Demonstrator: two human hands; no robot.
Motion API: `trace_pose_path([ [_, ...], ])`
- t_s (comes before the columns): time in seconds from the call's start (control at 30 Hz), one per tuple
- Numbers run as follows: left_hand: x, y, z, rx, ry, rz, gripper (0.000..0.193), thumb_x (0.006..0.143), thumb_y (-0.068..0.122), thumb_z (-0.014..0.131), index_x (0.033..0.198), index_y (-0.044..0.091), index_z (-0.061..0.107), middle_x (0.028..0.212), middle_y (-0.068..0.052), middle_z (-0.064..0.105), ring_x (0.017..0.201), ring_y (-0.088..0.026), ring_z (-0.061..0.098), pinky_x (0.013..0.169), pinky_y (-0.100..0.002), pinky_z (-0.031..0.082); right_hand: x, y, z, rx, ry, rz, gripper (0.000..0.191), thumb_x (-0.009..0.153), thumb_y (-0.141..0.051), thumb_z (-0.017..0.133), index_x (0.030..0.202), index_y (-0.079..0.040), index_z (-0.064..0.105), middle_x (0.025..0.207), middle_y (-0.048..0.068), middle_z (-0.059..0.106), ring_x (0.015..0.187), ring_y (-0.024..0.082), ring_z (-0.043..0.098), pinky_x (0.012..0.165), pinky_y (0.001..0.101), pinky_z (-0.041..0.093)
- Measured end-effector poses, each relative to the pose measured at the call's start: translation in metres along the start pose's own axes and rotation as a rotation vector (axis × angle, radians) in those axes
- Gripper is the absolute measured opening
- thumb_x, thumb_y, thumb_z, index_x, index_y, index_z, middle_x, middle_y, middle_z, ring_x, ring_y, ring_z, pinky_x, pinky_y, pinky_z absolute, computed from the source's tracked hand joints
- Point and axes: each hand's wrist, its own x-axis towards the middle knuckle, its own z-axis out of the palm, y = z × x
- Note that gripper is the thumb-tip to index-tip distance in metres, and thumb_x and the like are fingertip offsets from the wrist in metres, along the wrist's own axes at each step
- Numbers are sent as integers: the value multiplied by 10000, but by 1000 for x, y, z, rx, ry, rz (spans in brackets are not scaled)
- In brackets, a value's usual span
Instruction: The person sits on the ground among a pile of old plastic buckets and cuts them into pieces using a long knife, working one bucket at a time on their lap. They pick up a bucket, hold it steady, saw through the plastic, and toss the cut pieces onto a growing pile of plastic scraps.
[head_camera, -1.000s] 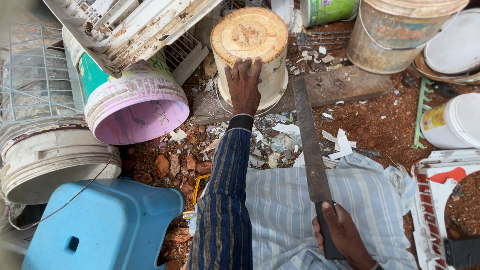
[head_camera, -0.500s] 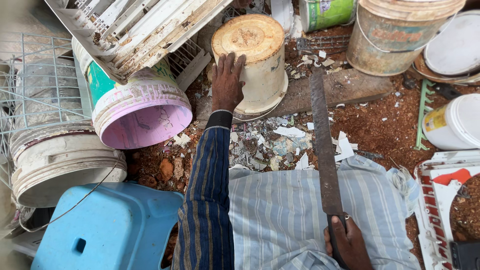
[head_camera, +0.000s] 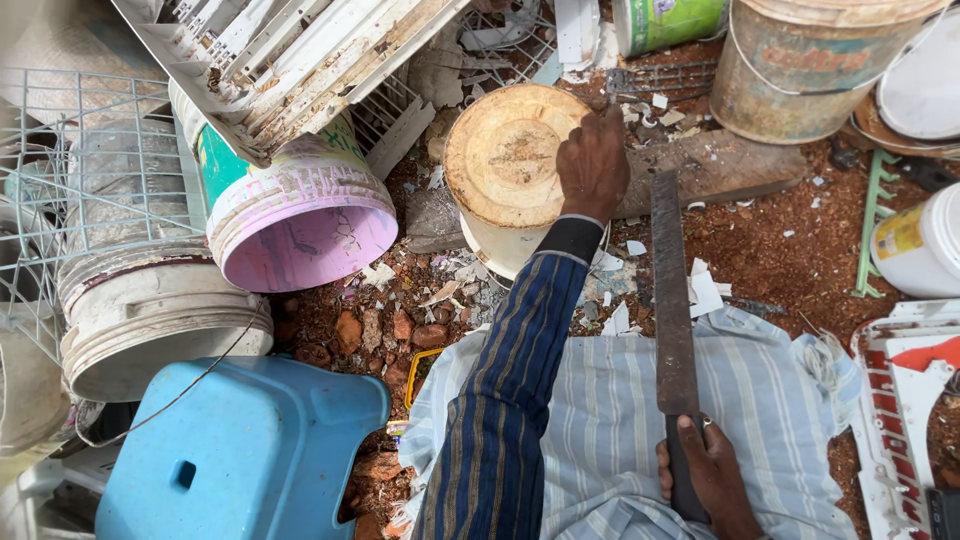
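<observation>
An upturned cream plastic bucket stands on the red dirt, its round base facing up. My left hand rests on the right edge of that base, arm in a dark striped sleeve. My right hand grips the handle of a long rusty flat blade, which points away from me, its tip just right of the bucket. A pale striped cloth covers my lap below the blade.
A pink-rimmed bucket lies on its side at left under a broken white slatted panel. A blue plastic stool, a white tub, a wire rack, more buckets at back right and white plastic chips litter the ground.
My left hand has shifted from the bucket's left side to its right edge. The blade has swung from slanting to nearly straight ahead as the view moved left.
</observation>
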Motion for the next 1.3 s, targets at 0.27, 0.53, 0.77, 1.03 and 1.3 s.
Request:
trace_pose_path([
  [0.27,-80,-94,-89,83,-251,407,1093,644,788,816,1511,313,351,1645,-107,281,1534,-375,198,1210,-671,106,1,-12,9,-42,-38,7,319,970,-342,577,1062,-44,505,666,120,585,450,204,542,395,398,471],
  [0.53,-127,-138,-106,266,-88,58,985,804,794,671,1598,349,294,1645,-118,268,1333,-432,448,965,-592,506,1,-10,21,-122,-108,-86,266,967,-251,613,1036,-22,498,685,108,600,468,183,558,405,380,487],
  [0.77,-42,-160,-90,82,-62,-427,836,925,780,474,1627,369,285,1298,-235,609,1099,-427,684,840,-565,585,-16,-9,11,-85,-55,-135,240,974,-239,599,1026,-23,509,678,115,599,468,190,558,410,391,477],
  [1.03,3,-210,-57,-92,536,-845,617,918,506,624,1457,204,600,1261,-175,702,1154,-361,698,978,-509,548,-16,-9,3,-10,-60,-152,219,956,-228,599,1053,-47,523,653,106,584,448,183,545,397,384,463],
  [1.3,-34,-194,-48,146,454,264,604,868,347,752,1405,129,582,1427,-156,559,1334,-365,504,1152,-549,310,-7,-2,6,-138,-133,-131,219,970,-219,584,1026,-20,513,647,101,590,434,174,545,387,364,459],
])
